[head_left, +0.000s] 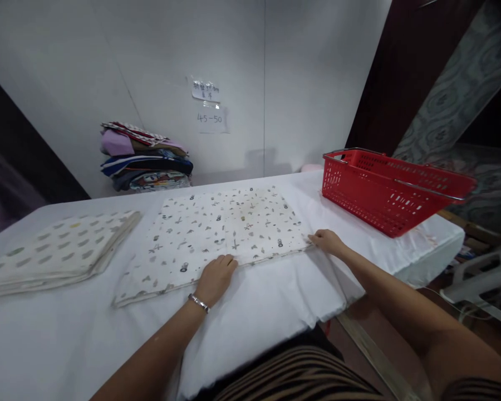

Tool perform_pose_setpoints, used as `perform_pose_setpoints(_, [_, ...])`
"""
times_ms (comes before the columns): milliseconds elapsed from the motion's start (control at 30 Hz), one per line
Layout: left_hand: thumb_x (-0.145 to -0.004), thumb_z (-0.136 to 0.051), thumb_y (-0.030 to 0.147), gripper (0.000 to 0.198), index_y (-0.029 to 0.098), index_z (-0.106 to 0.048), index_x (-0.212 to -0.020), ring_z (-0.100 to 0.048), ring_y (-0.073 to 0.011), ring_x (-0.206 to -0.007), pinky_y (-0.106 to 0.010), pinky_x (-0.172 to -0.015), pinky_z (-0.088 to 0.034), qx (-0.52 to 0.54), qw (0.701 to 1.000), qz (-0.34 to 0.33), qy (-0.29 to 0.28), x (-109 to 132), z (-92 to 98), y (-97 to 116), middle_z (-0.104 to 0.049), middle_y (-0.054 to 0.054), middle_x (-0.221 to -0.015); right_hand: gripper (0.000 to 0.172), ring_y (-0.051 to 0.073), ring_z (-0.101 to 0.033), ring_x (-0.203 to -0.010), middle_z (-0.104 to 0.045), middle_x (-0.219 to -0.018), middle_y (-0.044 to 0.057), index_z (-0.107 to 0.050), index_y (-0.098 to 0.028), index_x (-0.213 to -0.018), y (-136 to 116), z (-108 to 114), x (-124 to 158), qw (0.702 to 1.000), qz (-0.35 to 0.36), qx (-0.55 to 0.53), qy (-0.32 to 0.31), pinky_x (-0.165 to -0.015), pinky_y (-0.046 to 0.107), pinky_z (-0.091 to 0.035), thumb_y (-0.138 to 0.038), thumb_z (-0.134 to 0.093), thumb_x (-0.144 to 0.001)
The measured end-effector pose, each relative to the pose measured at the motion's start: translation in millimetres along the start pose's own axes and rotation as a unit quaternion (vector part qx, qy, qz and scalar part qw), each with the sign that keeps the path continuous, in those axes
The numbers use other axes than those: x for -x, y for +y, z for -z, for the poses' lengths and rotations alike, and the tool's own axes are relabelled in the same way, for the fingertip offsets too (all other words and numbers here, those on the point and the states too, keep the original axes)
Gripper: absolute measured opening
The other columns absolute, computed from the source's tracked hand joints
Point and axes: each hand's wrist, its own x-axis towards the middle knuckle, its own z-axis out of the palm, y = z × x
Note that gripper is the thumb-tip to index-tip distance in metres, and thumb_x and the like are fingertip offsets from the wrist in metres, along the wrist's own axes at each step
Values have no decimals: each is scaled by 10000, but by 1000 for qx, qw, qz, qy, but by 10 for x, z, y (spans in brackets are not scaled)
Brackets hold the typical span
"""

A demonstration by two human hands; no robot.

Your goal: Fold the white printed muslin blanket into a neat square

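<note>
Striped clothing (pixel 296 376) is nearest; beyond it, we record the printed cloth (pixel 209 228) flat on the white-covered table (pixel 62 340), long axis left to right. Our right hand (pixel 328 243) pinches its near right corner; our left hand (pixel 217 275) (pinching or pressing, we cannot tell) meets the near edge midway.

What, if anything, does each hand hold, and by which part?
Right hand: the small-patterned cloth, by its near right corner. Left hand: at its near edge; whether it grips cannot be told.

Showing small grey and brown motifs across the white fabric (pixel 223 231), greyish blotches over the cream cloth (pixel 62 248), solid red on the shopping basket (pixel 379 192).
</note>
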Motion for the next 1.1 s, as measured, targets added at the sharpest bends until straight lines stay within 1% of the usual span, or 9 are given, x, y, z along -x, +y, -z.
perform_pose_setpoints(133, [-809,-430,36,199,174,-570,-842,-522,-194,-816,-304,-669,-400,-4,1000,0,2,-1,0,0,-576,-53,-889,316,164,-559,-611,-642,-671,54,-649,-155,-670,-57,-18,-41,999,-15,16,-33,-520,239,-337,-445,-570,-763])
perform_pose_setpoints(233, [-813,-434,41,191,168,-573,-843,-523,-199,-821,-304,-662,-403,-10,1000,3,2,-1,15,8,-581,-53,-891,245,170,-561,-627,-641,-675,57,-654,-148,-659,-90,-23,-86,998,-23,22,-45,-521,239,-339,-384,-630,-719])
perform_pose_setpoints(300, [-814,-433,40,190,166,-574,-839,-524,-200,-816,-304,-658,-403,-15,1000,6,-1,-1,26,13,-583,-52,-887,209,162,-567,-650,-645,-690,48,-662,-148,-694,-96,-16,-112,999,-26,20,-43,-527,230,-345,-351,-623,-727])
perform_pose_setpoints(433, [-814,-430,36,196,166,-574,-844,-521,-198,-815,-308,-662,-406,-15,1000,7,-3,5,36,13,-583,-52,-896,247,145,-575,-680,-655,-738,42,-667,-142,-810,-87,-19,-123,998,-40,15,-36,-536,212,-357,-358,-547,-794])
perform_pose_setpoints(567, [-815,-425,39,198,167,-574,-844,-514,-194,-822,-309,-676,-409,-2,1000,6,-7,12,24,1,-581,-52,-899,265,155,-580,-649,-649,-687,54,-665,-133,-755,-75,-37,-103,996,-54,33,-65,-537,222,-359,-380,-573,-782])
perform_pose_setpoints(633, [-818,-421,40,204,167,-576,-852,-513,-192,-834,-309,-687,-410,6,1000,7,-5,15,16,-1,-582,-52,-913,281,176,-588,-665,-645,-670,70,-662,-129,-733,-82,-32,-106,994,-60,48,-78,-550,233,-361,-399,-593,-769])
perform_pose_setpoints(800, [-817,-422,40,213,169,-585,-864,-518,-197,-852,-312,-699,-417,14,1000,7,0,35,17,6,-593,-52,-935,282,214,-600,-743,-654,-732,100,-652,-128,-730,-131,-14,-141,992,-79,59,-85,-582,246,-368,-409,-635,-738])
perform_pose_setpoints(933, [-829,-431,63,204,171,-596,-879,-524,-201,-888,-322,-735,-430,36,999,5,1,65,38,-9,-602,-58,-962,218,176,-585,-640,-616,-603,54,-618,-140,-670,-152,-16,-114,992,-84,20,-88,-547,231,-361,-346,-644,-733])
perform_pose_setpoints(1100, [-860,-453,137,189,179,-597,-974,-528,-200,-949,-328,-782,-443,65,998,1,-9,86,63,-32,-604,-58,-1038,160,115,-520,-490,-547,-494,-1,-551,-150,-663,-125,-28,-34,990,-93,-71,-74,-477,206,-350,-273,-590,-759])
